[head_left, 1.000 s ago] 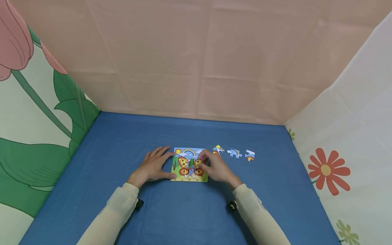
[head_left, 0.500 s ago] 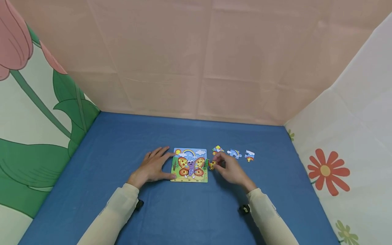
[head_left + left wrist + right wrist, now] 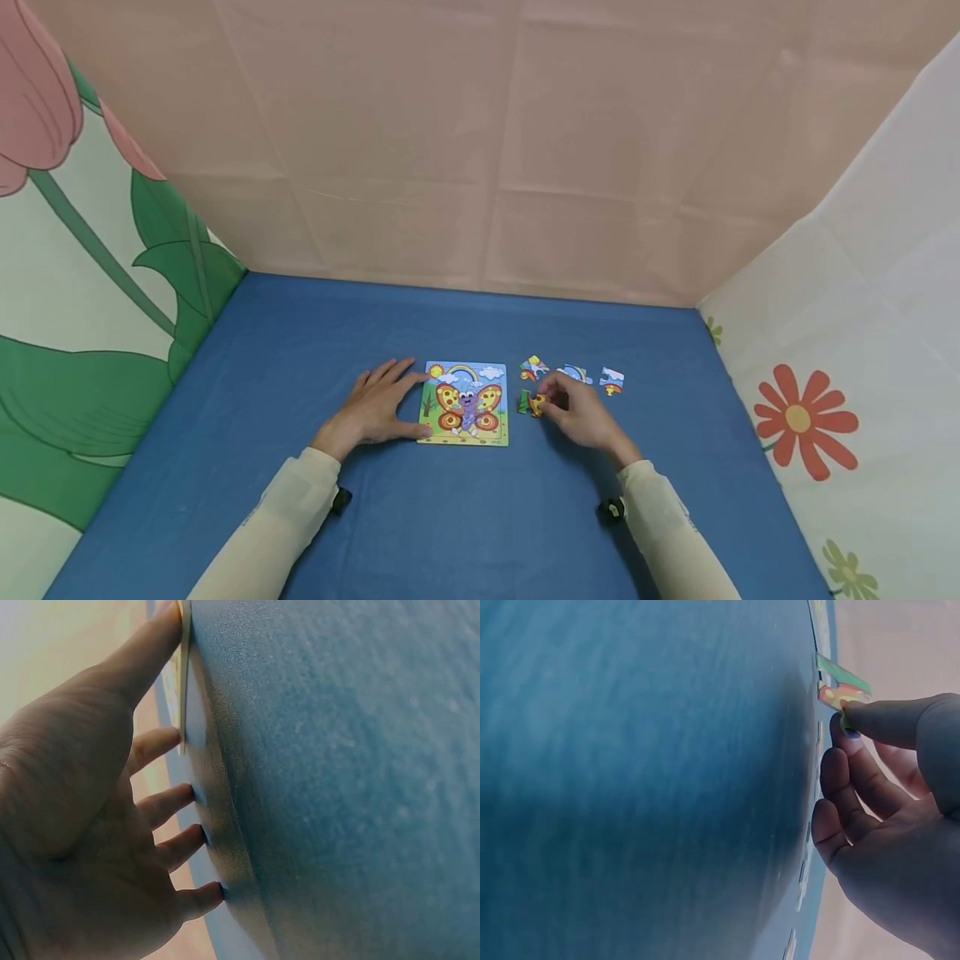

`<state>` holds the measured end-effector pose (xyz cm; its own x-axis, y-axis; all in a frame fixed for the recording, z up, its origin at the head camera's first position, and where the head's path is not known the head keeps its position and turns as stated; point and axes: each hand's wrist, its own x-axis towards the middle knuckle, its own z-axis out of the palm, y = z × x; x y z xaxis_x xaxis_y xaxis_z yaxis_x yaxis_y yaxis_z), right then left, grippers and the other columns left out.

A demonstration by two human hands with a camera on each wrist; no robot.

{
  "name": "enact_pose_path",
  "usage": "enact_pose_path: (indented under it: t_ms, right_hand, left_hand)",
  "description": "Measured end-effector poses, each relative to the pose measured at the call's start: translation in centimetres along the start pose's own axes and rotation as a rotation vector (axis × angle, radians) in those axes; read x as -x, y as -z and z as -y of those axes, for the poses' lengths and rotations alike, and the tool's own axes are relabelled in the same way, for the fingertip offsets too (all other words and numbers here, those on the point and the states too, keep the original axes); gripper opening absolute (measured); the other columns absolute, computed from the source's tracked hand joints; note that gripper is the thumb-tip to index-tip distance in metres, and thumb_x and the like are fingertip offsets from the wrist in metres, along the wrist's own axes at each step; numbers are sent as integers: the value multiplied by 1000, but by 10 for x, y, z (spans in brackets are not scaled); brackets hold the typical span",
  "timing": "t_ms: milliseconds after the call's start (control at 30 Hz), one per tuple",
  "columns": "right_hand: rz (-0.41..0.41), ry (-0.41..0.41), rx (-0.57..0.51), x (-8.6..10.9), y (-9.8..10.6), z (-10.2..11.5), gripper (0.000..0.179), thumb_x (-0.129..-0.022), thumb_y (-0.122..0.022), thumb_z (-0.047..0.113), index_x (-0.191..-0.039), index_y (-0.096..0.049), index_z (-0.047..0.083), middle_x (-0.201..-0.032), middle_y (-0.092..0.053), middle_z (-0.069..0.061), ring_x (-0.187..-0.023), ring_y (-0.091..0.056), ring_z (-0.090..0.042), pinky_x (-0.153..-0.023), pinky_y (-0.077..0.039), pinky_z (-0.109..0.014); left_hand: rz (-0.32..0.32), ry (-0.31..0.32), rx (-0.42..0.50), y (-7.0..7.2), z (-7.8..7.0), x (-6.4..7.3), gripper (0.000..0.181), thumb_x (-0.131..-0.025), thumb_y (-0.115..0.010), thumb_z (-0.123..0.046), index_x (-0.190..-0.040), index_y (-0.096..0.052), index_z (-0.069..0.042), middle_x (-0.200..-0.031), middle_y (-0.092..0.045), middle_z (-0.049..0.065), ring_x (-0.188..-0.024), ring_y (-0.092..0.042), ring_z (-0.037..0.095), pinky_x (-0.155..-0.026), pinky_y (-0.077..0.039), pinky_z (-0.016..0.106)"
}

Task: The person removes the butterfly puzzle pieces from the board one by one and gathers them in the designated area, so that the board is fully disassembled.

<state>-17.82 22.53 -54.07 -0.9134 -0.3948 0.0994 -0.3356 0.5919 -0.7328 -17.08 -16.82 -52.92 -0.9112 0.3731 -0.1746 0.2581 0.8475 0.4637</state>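
Head: left hand [image 3: 378,407] is lying with fingers spread at the left edge of the butterfly board [image 3: 467,407]; right hand [image 3: 587,414] is pinching a green-and-yellow piece [image 3: 523,402] just right of it. That hand is partly covering the middle loose piece [image 3: 579,374]; judged risk: an outward sweep nudging it. More room is lying nearward, over blue cloth [image 3: 465,525].
Left wrist: thumb and index are touching the board's edge; uneven pressure could be sliding it.
Right wrist: fingertips are gripping one end only, so pivoting seems possible; cloth contact, cannot tell
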Motion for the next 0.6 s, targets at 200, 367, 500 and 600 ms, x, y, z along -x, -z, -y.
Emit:
enact_pose_path:
  t_ms: [200, 367, 500, 600]
  right_hand:
    - [8, -45, 14, -1, 1, -3, 14, -104, -79, 4, -114, -73, 12, -97, -72, -1, -87, -63, -13, -80, -53, -28]
    - [15, -74, 41, -4, 0, -6, 13, -105, -79, 7, -116, -74, 12, -97, -72, -1, -85, -62, -12, -78, -52, -27]
    - [21, -84, 56, -7, -1, -6, 12, -106, -78, 7, -116, -74, 11, -96, -71, -3, -83, -61, -11, -75, -51, -26]
    - [32, -92, 67, -8, 0, -5, 11, -106, -77, 6, -117, -75, 10, -96, -71, -3, -82, -61, -11, -74, -50, -27]
  left_hand:
    - [6, 2, 14, -1, 1, 0, 99, -88, -90, -67, -168, -53, -22, -187, -29, 21, -172, -22, 57, -133, -19, 85]
    - [3, -1, 11, 0, 0, 0, 99, -88, -91, -65, -168, -53, -21, -186, -29, 22, -172, -22, 57, -133, -19, 86]
    - [4, 3, -1, 0, 0, 0, 100, -89, -91, -64, -170, -52, -21, -187, -29, 21, -172, -23, 57, -133, -19, 86]
    - [7, 5, -10, 0, 0, -1, 99, -89, -91, -64, -169, -52, -21, -187, -28, 21, -172, -23, 57, -133, -19, 86]
